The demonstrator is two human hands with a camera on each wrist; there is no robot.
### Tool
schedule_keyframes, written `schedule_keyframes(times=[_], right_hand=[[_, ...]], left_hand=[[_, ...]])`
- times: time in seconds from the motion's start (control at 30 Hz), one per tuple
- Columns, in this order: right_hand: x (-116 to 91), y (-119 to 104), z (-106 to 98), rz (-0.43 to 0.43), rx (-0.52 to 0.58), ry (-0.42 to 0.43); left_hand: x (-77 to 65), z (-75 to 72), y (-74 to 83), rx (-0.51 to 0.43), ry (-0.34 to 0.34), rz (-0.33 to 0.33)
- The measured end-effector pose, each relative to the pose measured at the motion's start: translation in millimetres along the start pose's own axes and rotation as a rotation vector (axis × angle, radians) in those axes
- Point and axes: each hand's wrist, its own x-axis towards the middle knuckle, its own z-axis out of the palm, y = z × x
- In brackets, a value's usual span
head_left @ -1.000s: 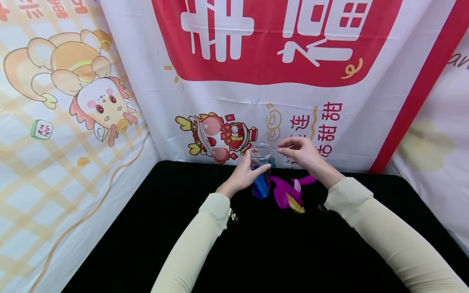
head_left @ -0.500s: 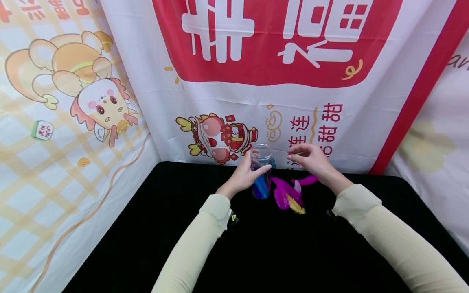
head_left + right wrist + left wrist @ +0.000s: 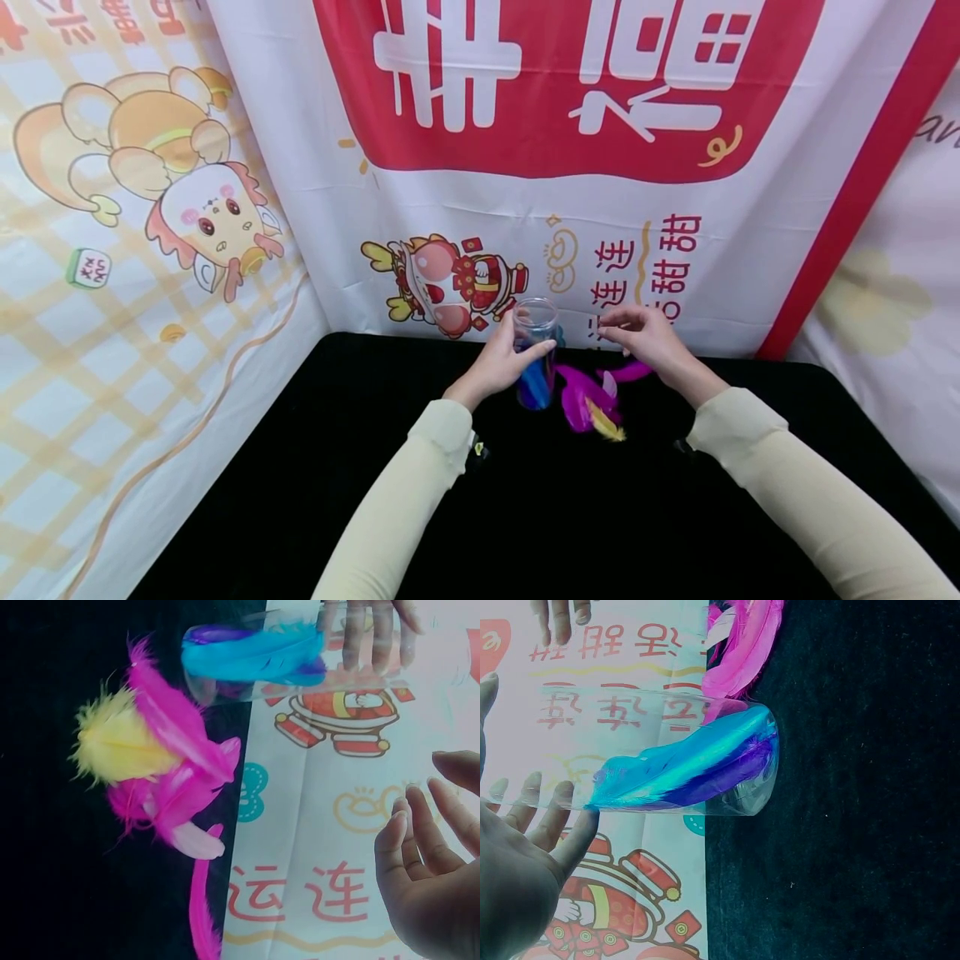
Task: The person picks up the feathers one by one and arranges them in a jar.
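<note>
My left hand (image 3: pixel 495 360) grips a clear cylindrical jar (image 3: pixel 536 310) upright around its side. Inside it lie a bright blue feather (image 3: pixel 679 761) and a purple feather (image 3: pixel 724 772). To the right of the jar my right hand (image 3: pixel 647 340) hovers in the air, fingers loosely bent, and nothing shows in it in the right wrist view. Beneath it, magenta feathers (image 3: pixel 577 402) lie in a loose pile with a yellow feather (image 3: pixel 606 423) at the front and a pale pink feather (image 3: pixel 196 841) beside them. One magenta feather (image 3: pixel 201 907) stretches off from the pile.
A black cloth-covered table (image 3: pixel 570 517) spreads below both arms. Right behind the jar hangs a printed white and red banner (image 3: pixel 465 192), and a patterned cloth wall (image 3: pixel 150 350) borders the left side.
My right hand has drawn away from the jar's mouth to the right and slightly lower. The left hand and the jar have stayed about where they were.
</note>
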Motion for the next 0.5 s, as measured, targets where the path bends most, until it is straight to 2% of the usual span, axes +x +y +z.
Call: schedule_keyframes(times=[0.07, 0.5], right_hand=[[2, 10, -1, -0.004, -0.014, 0.006], [4, 34, -6, -0.003, -0.100, 0.015]], left_hand=[[0.3, 0.0, -0.9, -0.003, -0.003, -0.003], [0.0, -0.1, 0.0, 0.010, -0.006, -0.004]])
